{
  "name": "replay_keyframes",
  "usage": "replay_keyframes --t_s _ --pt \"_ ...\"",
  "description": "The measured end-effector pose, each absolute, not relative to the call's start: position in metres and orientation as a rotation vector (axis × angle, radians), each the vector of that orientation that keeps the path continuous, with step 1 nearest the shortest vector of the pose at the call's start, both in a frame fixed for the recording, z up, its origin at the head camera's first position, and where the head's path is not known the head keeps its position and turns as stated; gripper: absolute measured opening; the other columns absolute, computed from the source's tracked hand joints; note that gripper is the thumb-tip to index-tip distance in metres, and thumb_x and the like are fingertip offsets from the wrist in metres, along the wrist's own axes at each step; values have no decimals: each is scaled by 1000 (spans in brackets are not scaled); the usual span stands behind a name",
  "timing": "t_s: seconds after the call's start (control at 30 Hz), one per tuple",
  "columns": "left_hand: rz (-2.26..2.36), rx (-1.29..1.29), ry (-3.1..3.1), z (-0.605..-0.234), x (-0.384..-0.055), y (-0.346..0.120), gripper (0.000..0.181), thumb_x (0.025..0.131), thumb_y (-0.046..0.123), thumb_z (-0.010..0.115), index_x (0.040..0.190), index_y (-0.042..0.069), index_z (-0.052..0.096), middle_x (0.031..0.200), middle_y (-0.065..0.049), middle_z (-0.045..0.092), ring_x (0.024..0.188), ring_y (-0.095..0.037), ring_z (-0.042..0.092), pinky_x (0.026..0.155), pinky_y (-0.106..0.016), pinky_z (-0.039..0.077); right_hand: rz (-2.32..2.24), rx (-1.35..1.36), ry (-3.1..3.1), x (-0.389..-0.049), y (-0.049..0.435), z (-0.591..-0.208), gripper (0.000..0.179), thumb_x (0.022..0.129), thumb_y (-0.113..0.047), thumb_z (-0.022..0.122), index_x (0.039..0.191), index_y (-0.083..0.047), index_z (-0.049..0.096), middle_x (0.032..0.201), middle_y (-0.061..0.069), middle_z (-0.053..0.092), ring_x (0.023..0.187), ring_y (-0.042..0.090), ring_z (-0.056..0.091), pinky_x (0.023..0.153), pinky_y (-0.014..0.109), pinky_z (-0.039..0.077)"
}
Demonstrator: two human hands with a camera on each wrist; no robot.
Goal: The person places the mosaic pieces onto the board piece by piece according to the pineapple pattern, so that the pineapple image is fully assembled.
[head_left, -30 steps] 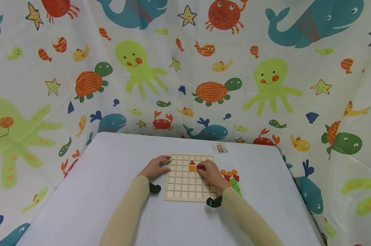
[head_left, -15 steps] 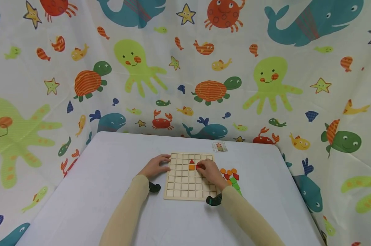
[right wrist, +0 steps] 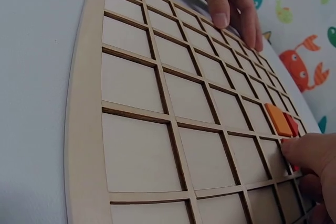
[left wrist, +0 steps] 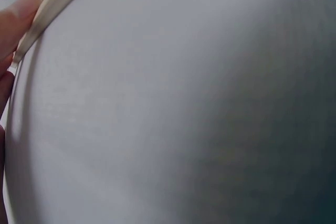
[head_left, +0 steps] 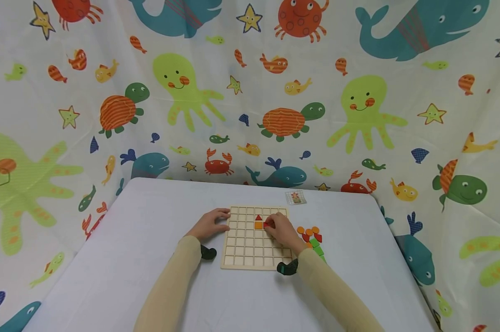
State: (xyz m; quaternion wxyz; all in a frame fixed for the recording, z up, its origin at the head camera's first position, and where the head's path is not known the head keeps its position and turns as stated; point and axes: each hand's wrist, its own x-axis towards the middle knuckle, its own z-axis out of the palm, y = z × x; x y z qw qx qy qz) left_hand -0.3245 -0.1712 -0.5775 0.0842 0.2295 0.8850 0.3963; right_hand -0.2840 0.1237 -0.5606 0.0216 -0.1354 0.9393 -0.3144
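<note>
A wooden grid board [head_left: 243, 253] lies on the white table. My left hand [head_left: 210, 223] rests at its left edge, fingers and thumb extended against the rim, with the thumb [left wrist: 21, 17] on the wood in the left wrist view. On the board, an orange square tile [head_left: 258, 225] sits in one cell and a red triangle tile [head_left: 258, 217] in the cell above it. My right hand [head_left: 283, 229] pinches a red tile [head_left: 266, 224] at the cell just right of the orange square. Fingers cover most of that tile, hiding its shape.
Loose tiles lie right of the board: orange discs [head_left: 315, 230], red pieces [head_left: 318, 238] and green squares [head_left: 318, 251]. A small picture card [head_left: 296, 197] with a grid lies beyond the board's far right corner. A curtain printed with sea animals hangs behind the table [head_left: 100, 267].
Hardly anything differs. My right hand stays at the same cell with the red tile, its wrist shifting slightly. My left hand keeps its place on the board's edge.
</note>
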Motion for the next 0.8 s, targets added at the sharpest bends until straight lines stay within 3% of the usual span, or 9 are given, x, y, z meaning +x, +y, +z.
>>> replay_keyframes --t_s 0.33,0.8 --pt "1180 670 2637 -579 -325 -171 49 85 26 77 128 7 64 146 -4 49 139 -28 38 115 -47 30 -967 -400 2906 -285 121 -560 23 90 -17 73 107 -4 66 93 3 57 83 16 51 75 28 51" --pt "1173 648 2643 -574 -323 -170 48 86 25 77 128 6 64 146 -5 49 139 -28 38 115 -48 30 -1012 -339 2875 -286 120 -559 19 90 -14 72 101 -6 59 88 4 52 80 18 48 69 28 46"
